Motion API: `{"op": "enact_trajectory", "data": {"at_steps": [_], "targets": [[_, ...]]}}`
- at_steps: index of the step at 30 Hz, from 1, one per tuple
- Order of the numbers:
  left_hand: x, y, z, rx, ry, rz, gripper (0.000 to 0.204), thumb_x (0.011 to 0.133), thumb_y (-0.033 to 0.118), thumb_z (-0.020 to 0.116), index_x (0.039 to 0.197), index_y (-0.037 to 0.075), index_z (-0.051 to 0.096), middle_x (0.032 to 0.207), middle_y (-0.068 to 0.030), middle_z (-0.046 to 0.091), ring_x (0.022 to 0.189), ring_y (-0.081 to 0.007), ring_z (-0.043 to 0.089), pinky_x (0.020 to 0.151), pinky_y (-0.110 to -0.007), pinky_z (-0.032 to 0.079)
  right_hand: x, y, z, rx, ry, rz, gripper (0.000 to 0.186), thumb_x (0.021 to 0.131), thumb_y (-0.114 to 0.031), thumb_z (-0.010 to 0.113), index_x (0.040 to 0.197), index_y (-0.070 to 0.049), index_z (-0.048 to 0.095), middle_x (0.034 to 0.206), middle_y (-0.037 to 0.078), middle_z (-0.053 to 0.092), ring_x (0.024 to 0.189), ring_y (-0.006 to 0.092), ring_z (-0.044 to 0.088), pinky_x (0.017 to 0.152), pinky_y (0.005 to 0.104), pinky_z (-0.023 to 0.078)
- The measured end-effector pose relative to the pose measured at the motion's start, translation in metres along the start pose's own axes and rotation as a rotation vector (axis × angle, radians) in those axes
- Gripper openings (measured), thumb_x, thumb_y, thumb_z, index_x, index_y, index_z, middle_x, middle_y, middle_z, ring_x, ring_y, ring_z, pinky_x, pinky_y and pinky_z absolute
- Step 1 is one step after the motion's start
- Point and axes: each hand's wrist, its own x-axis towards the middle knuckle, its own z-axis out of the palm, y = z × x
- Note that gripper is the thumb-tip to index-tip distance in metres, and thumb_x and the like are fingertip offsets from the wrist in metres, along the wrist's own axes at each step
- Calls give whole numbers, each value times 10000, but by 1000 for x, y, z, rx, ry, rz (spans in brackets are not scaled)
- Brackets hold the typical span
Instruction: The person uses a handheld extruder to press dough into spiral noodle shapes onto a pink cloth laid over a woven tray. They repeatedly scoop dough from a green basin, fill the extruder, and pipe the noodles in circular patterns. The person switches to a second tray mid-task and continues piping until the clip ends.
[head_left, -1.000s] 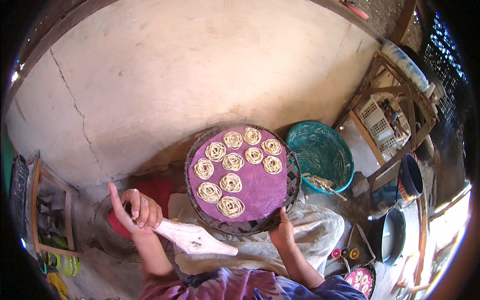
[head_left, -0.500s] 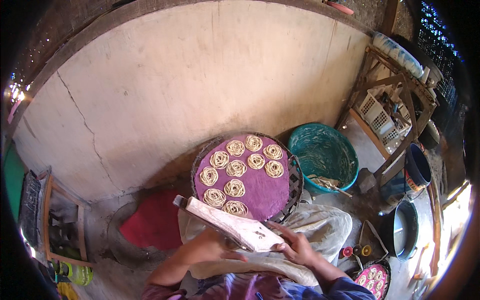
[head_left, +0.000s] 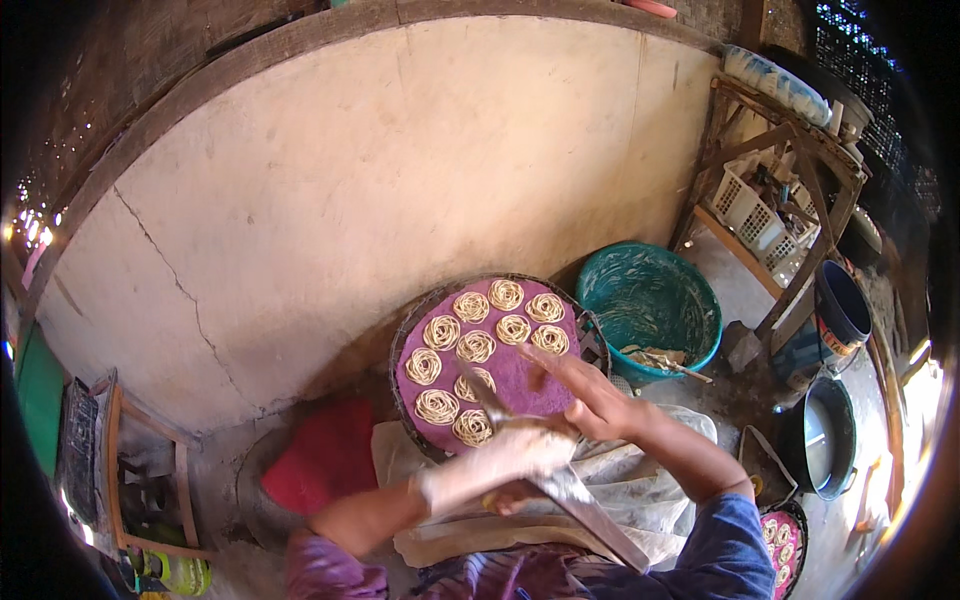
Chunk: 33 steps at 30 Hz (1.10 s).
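Note:
A wooden press [head_left: 510, 455] with a pale, dough-smeared body and a long dark bar is above my lap, blurred by motion. My left hand [head_left: 510, 497] is mostly hidden beneath it, its fingers curled around the underside. Beside the upper end of the press, my right hand [head_left: 592, 400] is open with fingers stretched toward the tray. Behind lies a round woven tray [head_left: 400, 405] lined with purple cloth [head_left: 525, 378]. Several coiled noodle-like dough rosettes [head_left: 475, 346] rest on the cloth; the press and right hand cover part of it.
A teal basin [head_left: 640, 300] smeared with batter stands right of the tray, with a stick [head_left: 690, 374] on its rim. Dark buckets [head_left: 842, 310] and a wooden rack [head_left: 790, 150] are farther right. A second tray of rosettes [head_left: 782, 545] sits lower right. A wooden stool [head_left: 150, 480] stands left.
The press has swung round, its dark bar now slanting down to the right. My right hand has left the end of the press and moved up, fingers spread. The rosettes stay put.

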Motion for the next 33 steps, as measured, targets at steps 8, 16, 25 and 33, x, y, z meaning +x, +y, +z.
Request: {"op": "enact_trajectory", "data": {"at_steps": [8, 16, 25, 33], "targets": [[15, -12, -71, -197, -324, -5, 209, 859, 182, 566, 1004, 53, 643, 895, -76, 685, 910, -225, 666, 781, -405, 515, 75, -61, -25, 82, -104, 57, 527, 925, -107, 568, 1390, -77, 322, 819, 167, 598, 655, 300, 630, 573, 392, 506], [3, -49, -94, 569, 213, 163, 238, 802, 145, 628, 1034, 146, 683, 912, -77, 699, 826, -298, 657, 754, -422, 511, 33, -1, -94, 495, 642, 547, 270, 993, -139, 494, 1253, -149, 425, 704, -53, 459, 518, 43, 445, 407, 206, 347], [82, -38, -48, -1270, 1006, 378, 388, 942, 122, 573, 1315, 41, 504, 1277, -84, 562, 1157, -219, 558, 1007, -386, 445, -6, 98, -63, 847, 1659, 133, 282, 1005, -409, 471, 1078, -137, 475, 778, 29, 542, 670, 164, 529, 722, 362, 486], [56, -48, -140, -670, 1331, 420, 195, 879, 107, 640, 1034, -8, 622, 999, -105, 634, 966, -183, 571, 918, -335, 447, -137, 160, -75, -594, -58, 1316, 499, 927, -494, 515, 1086, -64, 713, 1142, 222, 660, 1062, 368, 641, 859, 456, 520]]}}
